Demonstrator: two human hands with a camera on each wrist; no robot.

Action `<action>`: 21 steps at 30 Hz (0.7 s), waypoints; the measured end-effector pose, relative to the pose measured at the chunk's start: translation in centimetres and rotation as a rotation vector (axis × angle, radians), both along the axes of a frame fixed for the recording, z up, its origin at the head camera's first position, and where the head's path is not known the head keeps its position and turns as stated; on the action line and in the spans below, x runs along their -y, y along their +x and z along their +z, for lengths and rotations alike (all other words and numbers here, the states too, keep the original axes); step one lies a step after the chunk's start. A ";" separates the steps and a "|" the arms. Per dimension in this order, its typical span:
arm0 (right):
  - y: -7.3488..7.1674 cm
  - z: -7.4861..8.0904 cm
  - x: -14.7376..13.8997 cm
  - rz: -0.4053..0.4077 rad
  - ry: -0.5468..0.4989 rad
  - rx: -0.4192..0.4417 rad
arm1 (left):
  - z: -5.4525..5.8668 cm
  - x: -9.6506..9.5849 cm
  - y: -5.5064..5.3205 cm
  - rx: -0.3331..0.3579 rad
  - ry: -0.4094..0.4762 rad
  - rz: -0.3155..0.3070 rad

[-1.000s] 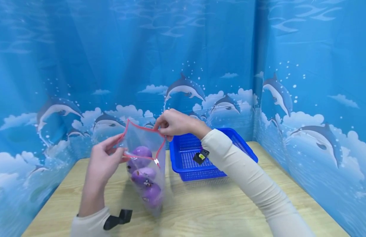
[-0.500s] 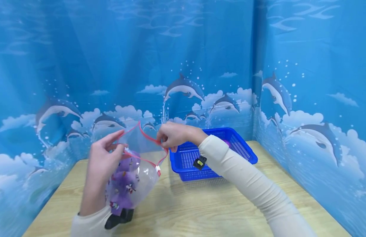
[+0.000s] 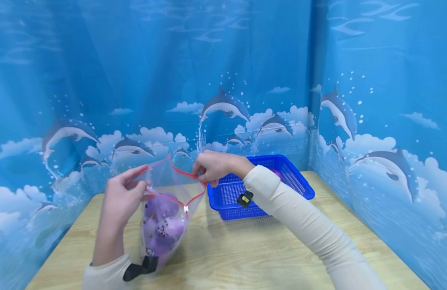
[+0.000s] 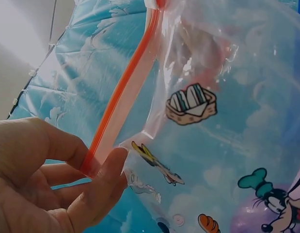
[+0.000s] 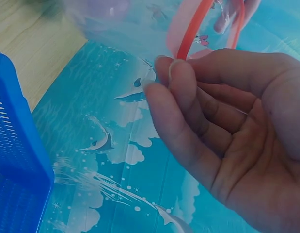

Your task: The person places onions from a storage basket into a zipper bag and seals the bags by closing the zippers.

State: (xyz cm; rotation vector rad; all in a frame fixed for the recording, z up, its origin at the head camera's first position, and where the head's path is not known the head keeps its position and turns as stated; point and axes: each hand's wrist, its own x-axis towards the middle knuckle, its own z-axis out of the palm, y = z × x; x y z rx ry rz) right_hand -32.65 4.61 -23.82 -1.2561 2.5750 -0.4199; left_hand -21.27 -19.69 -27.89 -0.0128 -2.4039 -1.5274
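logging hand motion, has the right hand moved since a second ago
Yes, down in the head view: the right hand now sits farther below the dolphin print above it.

A blue dolphin-print curtain [image 3: 180, 72] hangs behind the wood-grain table [image 3: 252, 253].

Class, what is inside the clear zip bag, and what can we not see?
Inside the clear bag are several rounded purple objects. They overlap, and the black wrist piece covers part of the bag's lower end, so their number cannot be told.
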 end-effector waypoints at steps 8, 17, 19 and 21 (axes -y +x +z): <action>-0.5 0.2 -0.9 0.003 0.010 0.068 | -0.2 0.8 -0.7 0.047 -0.022 -0.019; -2.3 -0.4 -3.7 -0.099 0.046 0.113 | 0.4 1.4 -1.9 0.102 -0.122 -0.126; -2.6 -0.6 -4.3 -0.114 0.053 0.127 | 0.6 1.2 -2.1 0.120 -0.135 -0.155; -2.8 -0.8 -4.7 -0.128 0.059 0.140 | 0.7 0.9 -2.2 0.136 -0.145 -0.180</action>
